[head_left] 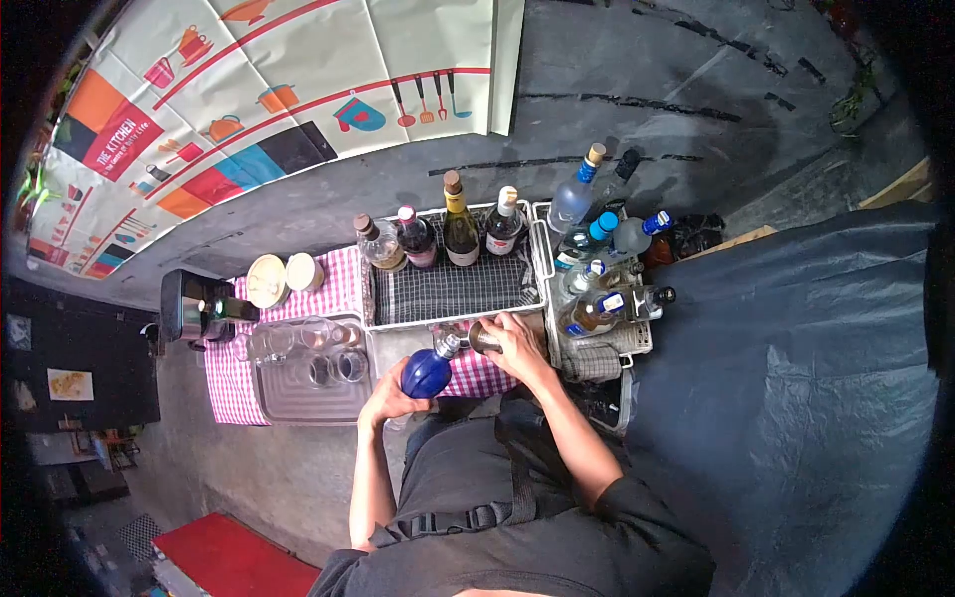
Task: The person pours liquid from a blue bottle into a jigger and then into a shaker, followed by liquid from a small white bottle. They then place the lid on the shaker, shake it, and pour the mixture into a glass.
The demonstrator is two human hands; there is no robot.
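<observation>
My left hand (390, 401) is wrapped round a round blue bottle (426, 374), tilted with its neck toward the upper right. My right hand (515, 345) grips a small metallic cup (484, 337), close beside the bottle's mouth. Whether the two touch, I cannot tell. A clear glass (447, 331) stands just behind the bottle's neck, partly hidden. Under both hands lies a pink checked cloth (476, 375).
Several bottles (462, 231) stand along the back of a white wire rack (453, 323). More bottles (575, 199) crowd another rack at the right. On the left, a tray (298, 403) holds glasses, with two pale bowls (267, 281) and a black appliance (183, 303) behind.
</observation>
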